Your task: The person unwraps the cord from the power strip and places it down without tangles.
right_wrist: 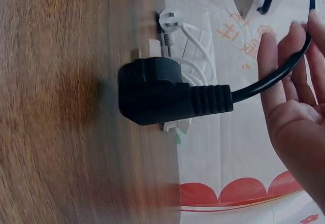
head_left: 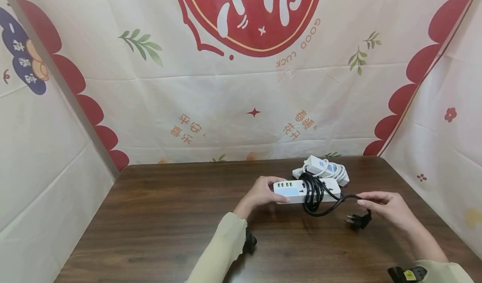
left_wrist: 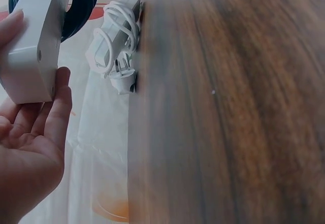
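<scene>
My left hand grips the left end of a white power strip, holding it above the table. A black cord is wound in several loops around the strip's middle. From there the cord runs right to my right hand, which pinches it between thumb and fingers. Below those fingers hangs the black plug, its metal prongs pointing left. In the right wrist view the plug fills the middle, with the cord crossing the fingers. The left wrist view shows the strip's end between thumb and fingers.
Behind the held strip, white power strips with a coiled white cord lie near the table's back right. The brown wooden table ends at a printed cloth backdrop, with cloth walls at both sides.
</scene>
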Demonstrator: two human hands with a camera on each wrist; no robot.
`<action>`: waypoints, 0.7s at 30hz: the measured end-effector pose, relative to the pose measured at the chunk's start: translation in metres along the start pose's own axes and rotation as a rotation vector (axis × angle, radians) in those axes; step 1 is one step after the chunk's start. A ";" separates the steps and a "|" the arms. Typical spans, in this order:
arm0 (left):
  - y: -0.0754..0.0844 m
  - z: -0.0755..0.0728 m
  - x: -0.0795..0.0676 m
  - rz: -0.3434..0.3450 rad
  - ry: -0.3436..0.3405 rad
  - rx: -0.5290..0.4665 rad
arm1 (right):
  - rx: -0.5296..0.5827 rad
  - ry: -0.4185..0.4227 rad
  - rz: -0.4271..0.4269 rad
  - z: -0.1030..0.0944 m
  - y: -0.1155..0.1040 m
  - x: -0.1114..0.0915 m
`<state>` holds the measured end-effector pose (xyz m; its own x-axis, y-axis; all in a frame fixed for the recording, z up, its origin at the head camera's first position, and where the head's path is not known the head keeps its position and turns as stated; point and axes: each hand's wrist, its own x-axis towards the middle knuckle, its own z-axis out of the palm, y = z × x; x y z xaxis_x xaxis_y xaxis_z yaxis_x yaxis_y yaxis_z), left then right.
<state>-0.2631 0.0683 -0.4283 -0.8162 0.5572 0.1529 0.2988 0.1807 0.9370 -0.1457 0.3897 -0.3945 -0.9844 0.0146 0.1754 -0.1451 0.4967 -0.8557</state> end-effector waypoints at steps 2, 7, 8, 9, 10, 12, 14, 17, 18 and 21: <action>0.000 0.000 0.000 -0.001 0.000 0.005 | 0.043 -0.045 -0.003 -0.002 0.001 0.000; 0.000 0.002 0.001 0.007 -0.006 0.011 | 0.125 -0.183 0.013 -0.011 0.008 -0.001; 0.000 0.002 0.001 0.010 -0.005 0.012 | 0.132 -0.207 0.021 -0.013 0.009 -0.001; 0.000 0.002 0.001 0.012 -0.005 0.011 | 0.167 -0.245 0.021 -0.015 0.011 -0.001; 0.001 0.003 0.001 0.014 -0.006 0.010 | 0.165 -0.263 0.026 -0.017 0.012 -0.001; 0.002 0.003 0.001 0.011 -0.007 0.012 | 0.167 -0.296 0.031 -0.021 0.014 -0.001; 0.003 0.003 0.001 0.011 -0.007 0.015 | 0.172 -0.318 0.041 -0.023 0.014 0.000; 0.004 0.003 0.002 0.009 -0.008 0.015 | 0.110 -0.324 0.040 -0.025 0.012 0.001; 0.005 0.003 0.002 0.008 -0.007 0.012 | 0.089 -0.326 0.041 -0.026 0.011 0.001; 0.005 0.001 0.002 0.004 -0.002 0.009 | -0.004 -0.327 0.060 -0.031 0.008 0.002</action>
<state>-0.2624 0.0710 -0.4237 -0.8140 0.5595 0.1563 0.3067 0.1855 0.9335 -0.1459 0.4201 -0.3860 -0.9710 -0.2353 -0.0419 -0.0859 0.5072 -0.8576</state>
